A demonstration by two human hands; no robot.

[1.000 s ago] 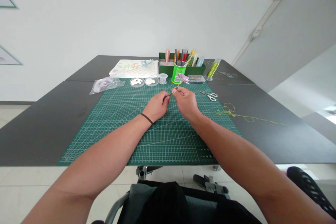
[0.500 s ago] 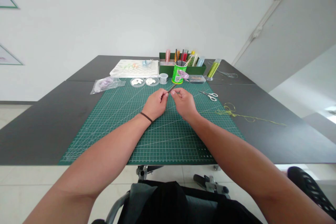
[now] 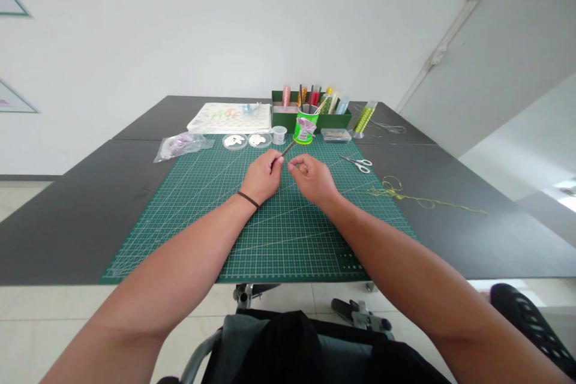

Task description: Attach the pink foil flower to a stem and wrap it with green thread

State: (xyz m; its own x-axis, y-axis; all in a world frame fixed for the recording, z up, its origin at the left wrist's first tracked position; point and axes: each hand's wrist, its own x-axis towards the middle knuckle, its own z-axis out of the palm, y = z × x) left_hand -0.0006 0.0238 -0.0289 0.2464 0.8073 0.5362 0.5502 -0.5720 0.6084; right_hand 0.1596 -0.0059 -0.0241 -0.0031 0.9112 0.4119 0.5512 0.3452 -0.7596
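My left hand (image 3: 263, 174) is closed in a pinch on a thin stem (image 3: 288, 147) that carries a small purple flower (image 3: 306, 126) at its far end. The stem points up and away toward the green cup (image 3: 305, 127). My right hand (image 3: 312, 177) is beside it, fingers curled and pinched together just right of the stem's lower end. What those fingers hold is too small to make out. Both hands hover above the green cutting mat (image 3: 234, 216).
Behind the mat stand a green organiser box (image 3: 330, 117) with tubes, a white tray (image 3: 229, 117), two small round dishes (image 3: 246, 140), a little clear cup (image 3: 279, 134) and a plastic bag (image 3: 180, 144). Scissors (image 3: 359, 162) and yellow-green thread (image 3: 414, 198) lie to the right.
The stem and flower have tilted left and away, and the flower now sits in front of the green cup. My right hand has drawn back slightly from the stem.
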